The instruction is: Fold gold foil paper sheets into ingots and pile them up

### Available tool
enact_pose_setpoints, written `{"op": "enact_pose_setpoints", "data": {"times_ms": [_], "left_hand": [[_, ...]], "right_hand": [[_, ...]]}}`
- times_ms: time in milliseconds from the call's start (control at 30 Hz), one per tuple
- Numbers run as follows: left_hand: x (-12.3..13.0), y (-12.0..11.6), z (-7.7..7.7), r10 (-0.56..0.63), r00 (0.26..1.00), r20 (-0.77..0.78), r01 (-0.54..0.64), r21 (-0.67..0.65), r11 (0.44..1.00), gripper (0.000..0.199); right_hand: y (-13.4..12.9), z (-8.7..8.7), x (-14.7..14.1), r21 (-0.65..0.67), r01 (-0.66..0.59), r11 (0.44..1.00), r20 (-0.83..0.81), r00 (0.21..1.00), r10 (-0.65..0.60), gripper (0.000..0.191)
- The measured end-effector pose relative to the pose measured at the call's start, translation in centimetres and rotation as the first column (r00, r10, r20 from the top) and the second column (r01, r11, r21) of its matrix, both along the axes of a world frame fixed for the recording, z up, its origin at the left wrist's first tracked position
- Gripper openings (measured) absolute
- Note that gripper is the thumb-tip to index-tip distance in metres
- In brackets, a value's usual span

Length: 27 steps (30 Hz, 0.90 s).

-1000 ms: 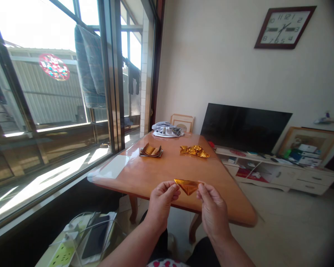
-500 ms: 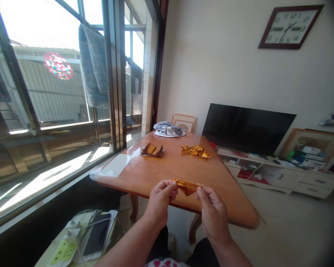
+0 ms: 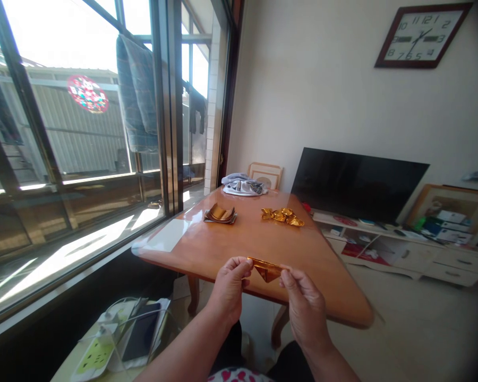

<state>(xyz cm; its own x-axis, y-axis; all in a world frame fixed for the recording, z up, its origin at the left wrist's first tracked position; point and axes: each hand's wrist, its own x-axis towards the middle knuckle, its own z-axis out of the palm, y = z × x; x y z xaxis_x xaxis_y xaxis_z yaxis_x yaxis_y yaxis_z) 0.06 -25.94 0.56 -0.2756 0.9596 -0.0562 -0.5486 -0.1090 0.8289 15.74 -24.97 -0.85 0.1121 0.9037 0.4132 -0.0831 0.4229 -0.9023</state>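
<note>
A sheet of gold foil paper point(image 3: 266, 269), folded into a flat shape with a downward-pointing triangle, is stretched between my hands just above the table's near edge. My left hand point(image 3: 231, 286) pinches its left end between thumb and fingers. At the other end, my right hand point(image 3: 302, 297) grips the corner the same way. Farther back on the table point(image 3: 223, 249) lies a curled stack of gold paper sheets point(image 3: 220, 213). To the right of that stack sit several folded gold foil pieces point(image 3: 282, 216).
Folded grey cloth point(image 3: 244, 184) rests at the table's far end. A low stand at lower left carries a power strip point(image 3: 93, 356) and a phone point(image 3: 142, 331). Windows line the left side. A television point(image 3: 358, 185) stands on a white cabinet point(image 3: 414, 257) to the right.
The view has shifted slightly, so the room sits a little farther right. My hands keep hold of the gold foil paper at both ends, its triangle tilting slightly.
</note>
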Motion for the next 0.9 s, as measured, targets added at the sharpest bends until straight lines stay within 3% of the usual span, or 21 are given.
{"op": "enact_pose_setpoints", "data": {"times_ms": [200,400,567,767,900], "left_hand": [[-0.4,0.0,-0.1,-0.023,0.999,-0.041,0.024,0.028,0.999,0.033],[-0.3,-0.2,0.0,0.012,0.991,-0.135,0.002,0.105,0.995,0.027],[0.0,-0.5,0.6,-0.004,0.994,-0.106,0.023,0.179,0.984,0.033],[-0.4,-0.8,0.8,-0.110,0.984,-0.138,0.136,0.202,0.970,0.034],[-0.6,-0.9,0.8,-0.158,0.974,-0.164,0.188,0.188,0.964,0.035]], "right_hand": [[0.0,-0.2,0.0,-0.017,-0.008,1.000,-0.014,1.000,0.008,0.024],[0.4,0.1,-0.3,-0.116,-0.103,0.988,-0.262,0.963,0.070,0.025],[0.8,0.3,-0.3,-0.190,-0.293,0.937,-0.444,0.877,0.184,0.021],[1.6,-0.6,0.0,-0.294,-0.420,0.859,-0.611,0.773,0.169,0.022],[2.0,-1.3,0.2,-0.330,-0.463,0.823,-0.638,0.751,0.167,0.022]]}}
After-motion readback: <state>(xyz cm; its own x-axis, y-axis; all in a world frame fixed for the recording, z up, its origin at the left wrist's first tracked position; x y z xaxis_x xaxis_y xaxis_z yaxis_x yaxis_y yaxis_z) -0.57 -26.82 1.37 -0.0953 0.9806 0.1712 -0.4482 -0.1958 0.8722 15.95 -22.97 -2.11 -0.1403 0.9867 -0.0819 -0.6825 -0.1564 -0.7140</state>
